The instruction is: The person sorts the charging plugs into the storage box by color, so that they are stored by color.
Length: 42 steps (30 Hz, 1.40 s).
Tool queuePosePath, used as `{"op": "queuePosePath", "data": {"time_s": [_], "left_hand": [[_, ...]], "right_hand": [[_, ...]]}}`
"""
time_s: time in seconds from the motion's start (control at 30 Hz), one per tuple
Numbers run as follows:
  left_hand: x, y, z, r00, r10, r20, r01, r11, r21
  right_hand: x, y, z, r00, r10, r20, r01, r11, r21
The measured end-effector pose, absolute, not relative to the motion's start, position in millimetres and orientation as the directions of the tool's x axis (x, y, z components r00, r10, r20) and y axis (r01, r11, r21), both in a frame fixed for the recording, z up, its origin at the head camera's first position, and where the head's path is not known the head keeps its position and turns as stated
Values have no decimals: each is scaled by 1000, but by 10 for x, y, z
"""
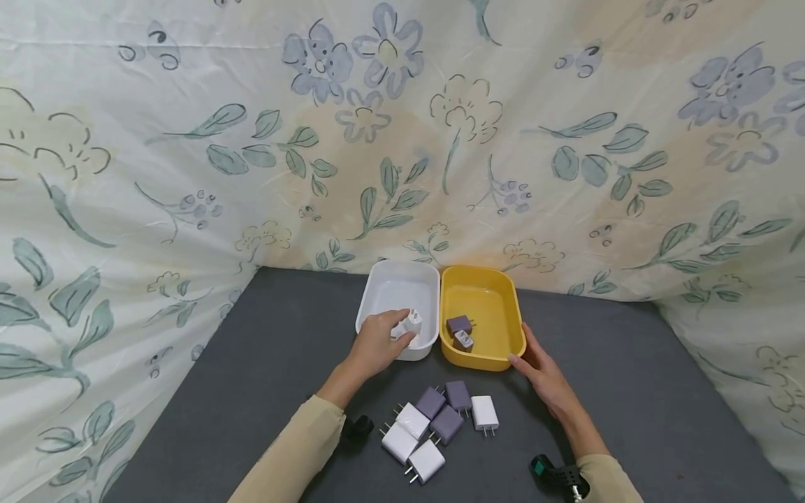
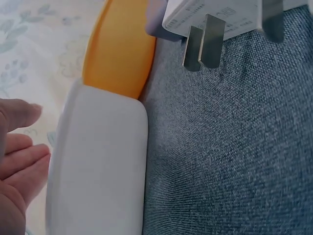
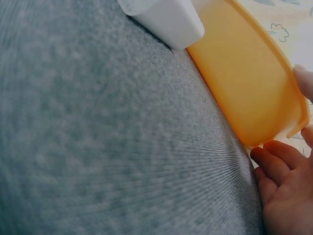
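Head view: I work on a dark grey felt-like mat, with a flowered cloth draped behind and at both sides. My left hand reaches over the rim of the white tub with its fingers curled round a white plug inside it. My right hand lies flat with straight fingers against the yellow tub, which holds two purple plugs. More white and purple plugs lie in a cluster on the mat near me. The print on the plugs is too small to read.
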<state>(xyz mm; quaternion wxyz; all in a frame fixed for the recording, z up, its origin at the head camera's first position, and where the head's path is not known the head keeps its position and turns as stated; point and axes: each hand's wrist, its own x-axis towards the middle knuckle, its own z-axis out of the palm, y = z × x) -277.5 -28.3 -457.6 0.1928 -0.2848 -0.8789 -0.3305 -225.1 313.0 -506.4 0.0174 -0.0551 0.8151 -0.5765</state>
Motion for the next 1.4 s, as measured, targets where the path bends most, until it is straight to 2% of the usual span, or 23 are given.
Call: {"op": "queuePosePath", "data": {"time_s": [0.2, 0.73, 0.93, 1.07, 1.4], "left_hand": [[-2706, -283, -4538, -724, 375, 579, 673, 567, 475], [-2477, -245, -4554, -651, 497, 573, 758, 453, 469], [-2400, -223, -4546, -634, 618, 465, 760, 385, 524], [-2359, -213, -4535, -619, 682, 390, 767, 419, 486], [-2320, -148, -4659, -598, 747, 290, 779, 456, 431]], "right_hand": [[-2269, 3147, -5079, -995, -100, 25, -59, 347, -936], [-2275, 3157, -5104, -995, -99, 12, -47, 363, -931], [-2271, 3153, -5103, -995, -96, 14, -48, 364, -930], [-2274, 3156, -5109, -996, -91, 8, -42, 369, -928], [-2284, 3163, -5113, -996, -90, 5, -39, 382, -923]]}}
